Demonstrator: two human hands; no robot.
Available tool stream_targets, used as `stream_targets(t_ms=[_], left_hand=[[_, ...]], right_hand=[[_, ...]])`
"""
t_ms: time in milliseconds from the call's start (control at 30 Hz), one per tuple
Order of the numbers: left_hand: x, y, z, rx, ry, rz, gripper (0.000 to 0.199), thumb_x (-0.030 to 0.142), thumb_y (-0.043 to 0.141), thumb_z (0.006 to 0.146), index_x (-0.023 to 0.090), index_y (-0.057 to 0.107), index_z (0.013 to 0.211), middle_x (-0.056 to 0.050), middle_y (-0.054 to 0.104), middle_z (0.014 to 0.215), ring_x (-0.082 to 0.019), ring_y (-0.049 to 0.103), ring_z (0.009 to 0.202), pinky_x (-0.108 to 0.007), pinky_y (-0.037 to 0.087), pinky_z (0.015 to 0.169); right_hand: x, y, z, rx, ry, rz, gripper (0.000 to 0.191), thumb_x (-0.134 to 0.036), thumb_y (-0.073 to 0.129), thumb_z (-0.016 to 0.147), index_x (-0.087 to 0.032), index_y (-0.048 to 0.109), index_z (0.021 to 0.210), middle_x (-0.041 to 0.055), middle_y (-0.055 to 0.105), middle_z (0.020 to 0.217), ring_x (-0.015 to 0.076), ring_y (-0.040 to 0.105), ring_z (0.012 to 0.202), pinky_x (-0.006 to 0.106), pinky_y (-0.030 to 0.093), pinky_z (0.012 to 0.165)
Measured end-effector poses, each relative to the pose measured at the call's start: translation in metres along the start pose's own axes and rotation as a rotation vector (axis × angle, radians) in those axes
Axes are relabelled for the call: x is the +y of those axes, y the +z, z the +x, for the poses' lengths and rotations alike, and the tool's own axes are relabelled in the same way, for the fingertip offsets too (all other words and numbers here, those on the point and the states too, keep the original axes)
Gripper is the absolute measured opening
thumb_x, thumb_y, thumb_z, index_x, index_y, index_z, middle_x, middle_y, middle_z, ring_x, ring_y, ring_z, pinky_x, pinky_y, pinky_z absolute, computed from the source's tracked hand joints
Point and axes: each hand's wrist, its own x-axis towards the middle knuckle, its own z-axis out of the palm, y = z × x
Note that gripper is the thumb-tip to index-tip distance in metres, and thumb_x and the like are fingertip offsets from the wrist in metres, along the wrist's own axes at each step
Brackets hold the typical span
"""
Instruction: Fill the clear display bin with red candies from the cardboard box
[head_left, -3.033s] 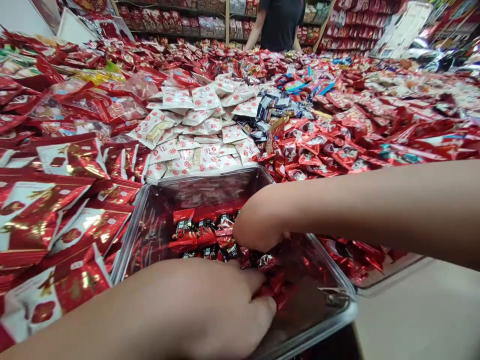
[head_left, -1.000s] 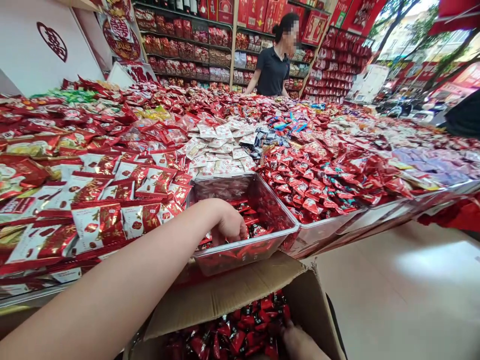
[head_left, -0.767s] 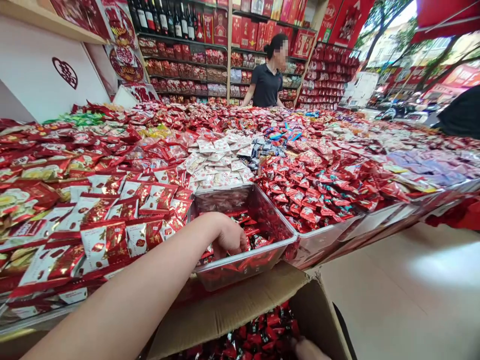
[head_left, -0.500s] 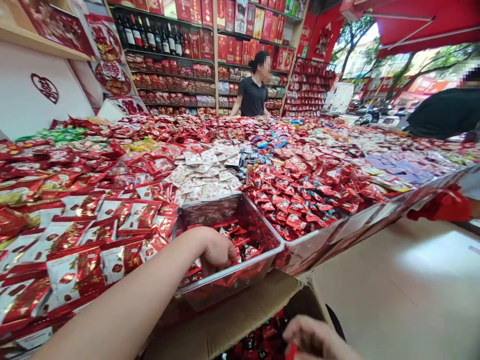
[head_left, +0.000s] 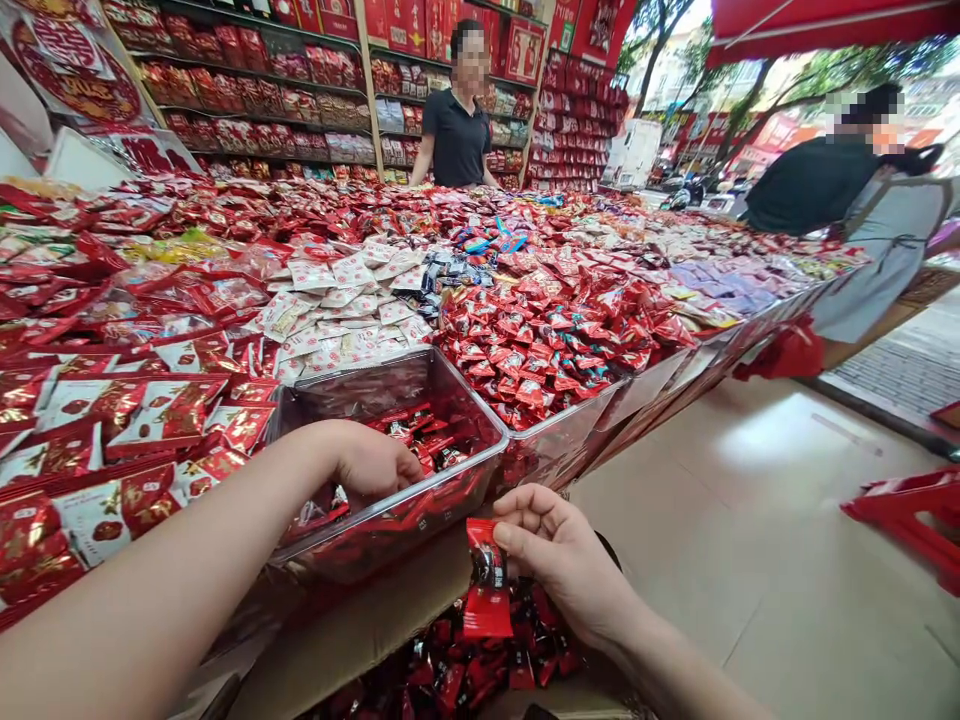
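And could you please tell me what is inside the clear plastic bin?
Inside the bin are small red-and-black wrapped packets and the left hand. Whatever lies beneath that hand and under the top packets is covered and cannot be seen.

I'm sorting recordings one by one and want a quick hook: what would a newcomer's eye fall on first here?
Probably the red packet pinched in the right hand, above the open box at the bottom. Next, the left hand inside the clear tub, just left of it. Beyond the tub, a white heap stands out among mostly red sweets.
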Motion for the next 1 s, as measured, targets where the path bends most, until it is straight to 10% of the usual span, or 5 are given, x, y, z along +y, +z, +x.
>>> stream_targets(t_ms=[300,500,800,1000], left_hand=[[0.000,0.001,0.000,-0.022,0.025,-0.002,0.032,0.016,0.054,0.055,0.021,0.060,0.086,0.003,0.065,0.072,-0.013,0.056,0.062,-0.025,0.047,0.058],[-0.004,-0.002,0.003,-0.003,0.063,0.089,0.036,0.011,0.048,0.056,0.022,0.060,0.087,0.003,0.064,0.072,-0.011,0.054,0.058,-0.021,0.044,0.051],[0.005,0.002,-0.003,-0.006,-0.046,0.052,0.043,0.008,0.045,0.056,0.022,0.057,0.095,0.002,0.065,0.073,-0.010,0.053,0.048,-0.018,0.040,0.039],[0.002,0.001,-0.001,-0.029,0.000,-0.005,0.041,0.012,0.052,0.054,0.022,0.058,0.094,0.001,0.066,0.072,-0.013,0.057,0.056,-0.025,0.048,0.052]], right_hand=[[0.039,-0.001,-0.012,-0.486,0.506,-0.198,0.020,-0.018,0.055,0.066,-0.010,0.061,0.082,-0.0003,0.053,0.061,0.0010,0.039,0.044,0.013,0.025,0.040],[0.056,-0.004,-0.015,-0.776,0.505,-0.496,0.021,-0.014,0.053,0.065,-0.013,0.062,0.084,-0.0060,0.045,0.054,-0.0005,0.031,0.043,0.011,0.022,0.038],[0.008,0.001,-0.009,-0.277,0.209,-0.135,0.024,-0.032,0.058,0.071,-0.014,0.043,0.074,-0.0017,0.055,0.053,0.0064,0.050,0.041,0.015,0.038,0.040],[-0.009,0.004,-0.005,-0.213,0.187,0.059,0.024,-0.031,0.056,0.073,-0.016,0.038,0.072,-0.0042,0.052,0.049,0.0063,0.050,0.040,0.014,0.039,0.037]])
